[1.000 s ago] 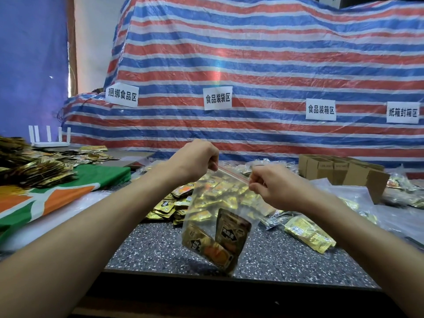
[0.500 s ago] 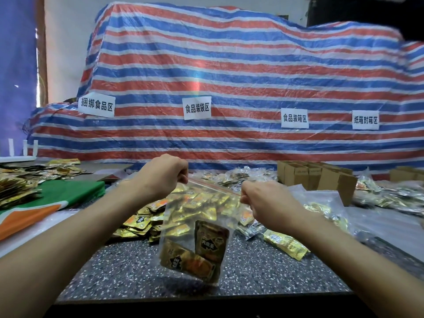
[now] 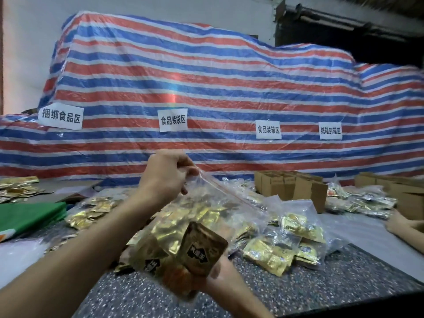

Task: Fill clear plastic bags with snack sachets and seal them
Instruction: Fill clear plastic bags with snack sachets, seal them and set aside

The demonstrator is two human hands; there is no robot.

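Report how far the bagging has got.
Done: several filled bags lie on the table. In hand: a clear bag with sachets inside, left hand pinching its top corner, right hand holding its bottom; whether its red zip strip is fully closed cannot be told. Left: a pile of loose sachets waits behind.

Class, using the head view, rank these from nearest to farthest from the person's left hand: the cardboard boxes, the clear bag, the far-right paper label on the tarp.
1. The clear bag: top corner pinched by the left hand.
2. The cardboard boxes: farther back, to the right.
3. The far-right paper label: on the tarp, farthest right.
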